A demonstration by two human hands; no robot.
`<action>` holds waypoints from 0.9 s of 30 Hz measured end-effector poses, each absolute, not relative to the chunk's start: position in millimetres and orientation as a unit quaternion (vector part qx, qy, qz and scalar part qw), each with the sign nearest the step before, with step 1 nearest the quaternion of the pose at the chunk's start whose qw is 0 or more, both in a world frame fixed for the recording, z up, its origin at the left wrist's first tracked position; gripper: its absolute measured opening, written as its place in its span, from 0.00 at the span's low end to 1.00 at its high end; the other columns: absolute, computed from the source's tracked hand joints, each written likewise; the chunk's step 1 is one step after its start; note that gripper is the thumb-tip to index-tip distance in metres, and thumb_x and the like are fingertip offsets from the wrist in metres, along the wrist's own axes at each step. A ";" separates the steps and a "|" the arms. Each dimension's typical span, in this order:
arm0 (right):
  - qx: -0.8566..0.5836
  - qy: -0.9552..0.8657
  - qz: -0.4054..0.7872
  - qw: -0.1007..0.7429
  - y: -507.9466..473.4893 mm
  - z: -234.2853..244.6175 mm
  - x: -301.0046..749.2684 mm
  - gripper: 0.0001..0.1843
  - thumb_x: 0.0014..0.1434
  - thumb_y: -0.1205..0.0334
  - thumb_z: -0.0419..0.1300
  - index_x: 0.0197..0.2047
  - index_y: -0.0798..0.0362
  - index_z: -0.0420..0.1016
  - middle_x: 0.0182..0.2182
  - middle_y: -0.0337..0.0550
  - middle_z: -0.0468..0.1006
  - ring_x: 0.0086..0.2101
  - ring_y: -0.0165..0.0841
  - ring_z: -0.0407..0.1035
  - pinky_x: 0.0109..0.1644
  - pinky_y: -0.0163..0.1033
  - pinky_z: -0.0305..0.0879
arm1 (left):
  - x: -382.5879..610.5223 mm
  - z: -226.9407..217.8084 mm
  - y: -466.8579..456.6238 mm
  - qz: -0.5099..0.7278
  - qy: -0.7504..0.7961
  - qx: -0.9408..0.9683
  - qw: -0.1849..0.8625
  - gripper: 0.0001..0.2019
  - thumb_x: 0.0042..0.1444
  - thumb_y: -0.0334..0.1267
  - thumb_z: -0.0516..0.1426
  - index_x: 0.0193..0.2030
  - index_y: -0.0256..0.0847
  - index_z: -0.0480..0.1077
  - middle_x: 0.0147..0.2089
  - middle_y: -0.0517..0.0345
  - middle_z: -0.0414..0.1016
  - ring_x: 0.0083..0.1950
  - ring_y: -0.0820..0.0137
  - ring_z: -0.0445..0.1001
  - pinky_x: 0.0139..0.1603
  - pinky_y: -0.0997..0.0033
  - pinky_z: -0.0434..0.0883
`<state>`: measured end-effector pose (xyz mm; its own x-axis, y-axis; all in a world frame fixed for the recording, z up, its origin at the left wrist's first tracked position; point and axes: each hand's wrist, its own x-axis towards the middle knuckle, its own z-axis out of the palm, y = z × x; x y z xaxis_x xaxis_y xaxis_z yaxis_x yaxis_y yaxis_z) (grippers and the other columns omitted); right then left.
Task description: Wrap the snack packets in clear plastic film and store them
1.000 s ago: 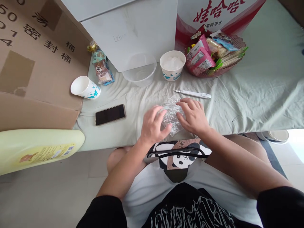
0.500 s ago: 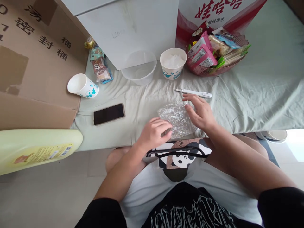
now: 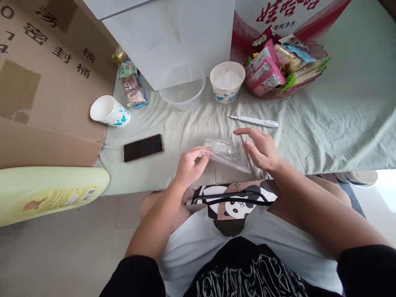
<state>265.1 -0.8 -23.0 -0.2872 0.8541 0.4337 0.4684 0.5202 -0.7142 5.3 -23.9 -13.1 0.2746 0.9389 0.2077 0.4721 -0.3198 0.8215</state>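
Note:
A clear, crinkled piece of plastic film [image 3: 225, 151] lies near the front edge of the cloth-covered table, its near edge lifted. My left hand [image 3: 192, 165] pinches the film's left corner between thumb and fingers. At the film's right side my right hand [image 3: 260, 149] hovers with its fingers apart and nothing between them. Just beyond that hand rests a white craft knife [image 3: 255, 121], its short blade pointing left. Farther back stands a paper bowl [image 3: 227, 93] with blue leaf prints and crumpled white material inside.
Left of the paper bowl is a clear plastic bowl [image 3: 182, 97]. A pink basket [image 3: 278, 93] of packaged snacks stands at the back right. On the left are a phone [image 3: 143, 147], a tipped paper cup [image 3: 111, 112], small snack packets [image 3: 134, 93] and a cardboard box [image 3: 58, 90].
My left hand has moved slightly left and taken hold of the film's corner. The film's near edge is now raised and folded back. My right hand has shifted slightly nearer me.

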 end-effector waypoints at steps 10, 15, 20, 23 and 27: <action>-0.377 -0.809 0.244 0.379 0.2 -38.1 251.0 0.10 0.67 0.54 0.59 0.48 0.48 0.76 0.44 0.48 0.85 0.47 0.43 0.79 0.55 0.52 0.73 | 0.4 -24.0 -0.4 0.462 0.462 0.707 0.271 0.09 0.65 0.41 0.57 0.39 0.41 0.78 0.45 0.52 0.85 0.50 0.63 0.84 0.55 0.62 0.79; -0.423 -0.798 0.141 0.406 10.3 -42.7 250.8 0.08 0.66 0.65 0.57 0.40 0.45 0.77 0.41 0.43 0.85 0.52 0.44 0.78 0.57 0.53 0.70 | 0.7 -25.0 2.0 0.390 0.416 0.791 0.219 0.04 0.59 0.35 0.60 0.40 0.43 0.76 0.41 0.54 0.85 0.49 0.62 0.83 0.54 0.58 0.79; -0.458 -0.798 0.101 0.379 15.2 -35.9 252.1 0.11 0.69 0.56 0.56 0.36 0.43 0.76 0.44 0.40 0.85 0.56 0.45 0.75 0.60 0.55 0.64 | 2.0 -27.8 10.3 0.382 0.423 0.807 0.153 0.07 0.56 0.29 0.57 0.35 0.45 0.75 0.35 0.58 0.83 0.44 0.62 0.83 0.57 0.52 0.78; -0.447 -0.810 0.113 0.362 14.9 -35.3 254.7 0.08 0.68 0.54 0.56 0.41 0.43 0.77 0.46 0.42 0.85 0.56 0.46 0.75 0.60 0.55 0.63 | 1.6 -28.8 14.7 0.392 0.406 0.816 0.130 0.08 0.55 0.27 0.57 0.36 0.44 0.75 0.36 0.58 0.83 0.44 0.63 0.83 0.54 0.54 0.78; -0.405 -0.830 0.129 0.361 15.0 -39.9 256.8 0.13 0.65 0.49 0.57 0.46 0.46 0.77 0.49 0.46 0.84 0.55 0.47 0.75 0.57 0.54 0.65 | 1.6 -29.0 16.7 0.379 0.415 0.820 0.109 0.08 0.57 0.26 0.56 0.37 0.42 0.74 0.36 0.56 0.82 0.41 0.65 0.82 0.46 0.63 0.78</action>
<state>256.8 15.0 -39.9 -0.4114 0.7660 0.4940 0.5792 0.6382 -0.5072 1.6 16.7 -29.0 0.3687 0.7629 0.5310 0.5970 -0.6322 0.4939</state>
